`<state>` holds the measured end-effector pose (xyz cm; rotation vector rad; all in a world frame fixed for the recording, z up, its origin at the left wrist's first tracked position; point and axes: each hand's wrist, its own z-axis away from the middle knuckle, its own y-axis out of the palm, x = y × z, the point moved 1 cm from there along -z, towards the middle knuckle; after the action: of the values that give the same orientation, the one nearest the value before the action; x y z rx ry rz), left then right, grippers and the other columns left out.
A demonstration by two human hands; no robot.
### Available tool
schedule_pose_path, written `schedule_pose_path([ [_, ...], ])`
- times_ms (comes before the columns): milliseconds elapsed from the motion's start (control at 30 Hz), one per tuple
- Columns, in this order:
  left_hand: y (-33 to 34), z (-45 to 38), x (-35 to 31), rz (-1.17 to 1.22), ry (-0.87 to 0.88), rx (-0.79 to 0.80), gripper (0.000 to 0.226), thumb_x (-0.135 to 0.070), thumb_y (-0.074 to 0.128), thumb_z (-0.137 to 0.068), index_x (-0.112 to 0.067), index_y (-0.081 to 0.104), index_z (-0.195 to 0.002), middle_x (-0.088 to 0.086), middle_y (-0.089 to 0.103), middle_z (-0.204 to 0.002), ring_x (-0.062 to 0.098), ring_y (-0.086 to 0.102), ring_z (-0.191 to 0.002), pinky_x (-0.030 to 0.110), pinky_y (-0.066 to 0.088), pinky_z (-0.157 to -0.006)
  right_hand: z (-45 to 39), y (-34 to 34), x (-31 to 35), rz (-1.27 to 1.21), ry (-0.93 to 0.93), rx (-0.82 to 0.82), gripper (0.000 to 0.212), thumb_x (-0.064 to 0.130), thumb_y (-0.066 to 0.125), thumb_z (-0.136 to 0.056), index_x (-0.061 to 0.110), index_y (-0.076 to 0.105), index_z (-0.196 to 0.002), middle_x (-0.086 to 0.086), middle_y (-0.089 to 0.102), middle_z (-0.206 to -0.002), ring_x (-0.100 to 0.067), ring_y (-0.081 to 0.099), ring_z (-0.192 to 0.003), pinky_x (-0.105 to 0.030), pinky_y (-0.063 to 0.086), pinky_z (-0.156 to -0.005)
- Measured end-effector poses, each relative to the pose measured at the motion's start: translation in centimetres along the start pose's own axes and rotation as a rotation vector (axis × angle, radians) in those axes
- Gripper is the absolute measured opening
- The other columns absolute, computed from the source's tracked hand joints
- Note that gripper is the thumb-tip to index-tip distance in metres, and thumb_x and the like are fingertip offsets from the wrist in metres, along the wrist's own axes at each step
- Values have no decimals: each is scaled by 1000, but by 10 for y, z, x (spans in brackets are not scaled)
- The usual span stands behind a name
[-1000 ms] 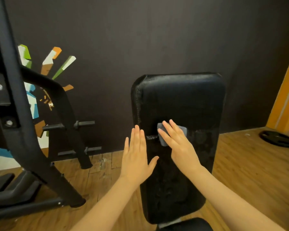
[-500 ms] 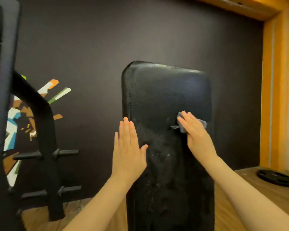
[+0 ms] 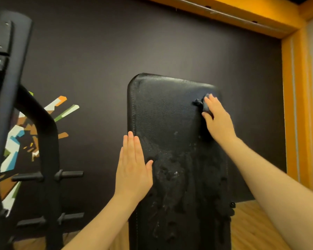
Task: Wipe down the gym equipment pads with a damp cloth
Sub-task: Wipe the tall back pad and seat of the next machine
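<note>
Right hand [image 3: 218,121] and cloth [image 3: 205,105] moved up pad [image 3: 166,114], left hand [image 3: 133,168] unmoved

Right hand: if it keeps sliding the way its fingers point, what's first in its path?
The right hand, pressing the cloth on the bench back pad, points up-left. Likely first: the pad's top edge, then open air before the dark wall; depth unclear.

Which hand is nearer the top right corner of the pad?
Right. The right hand presses the cloth just below that corner of the pad; the left hand lies flat at its left edge, lower.
</note>
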<state>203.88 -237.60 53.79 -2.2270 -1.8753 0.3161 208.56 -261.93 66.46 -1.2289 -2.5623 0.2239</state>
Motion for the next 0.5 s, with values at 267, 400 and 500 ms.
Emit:
schedule_pose_path([
  [267,1,0,-3,68,-19,-11,89,-28,68,-83,5,14,-146,20,16,-153,33,19,-140,44,24,-108,53,6,-3,-65,35,-27,52,-15,41,-88,7,45,-135,-4,37,-145,-13,24,-138,2,6,-101],
  [400,4,6,-1,106,-48,-45,74,-41,39,-90,-1,15,-148,14,15,-155,29,21,-142,46,22,-108,1,20,78,-43,-306,33,57,-17,40,-85,6,42,-137,-6,37,-146,-16,23,-138,-8,7,-110],
  [500,6,10,2,121,-66,-49,76,-43,34,-90,-4,8,-149,11,12,-155,23,14,-143,48,19,-108,-13,48,128,3,-493,65,53,-9,44,-88,7,41,-138,-8,35,-148,-19,21,-140,-30,11,-114],
])
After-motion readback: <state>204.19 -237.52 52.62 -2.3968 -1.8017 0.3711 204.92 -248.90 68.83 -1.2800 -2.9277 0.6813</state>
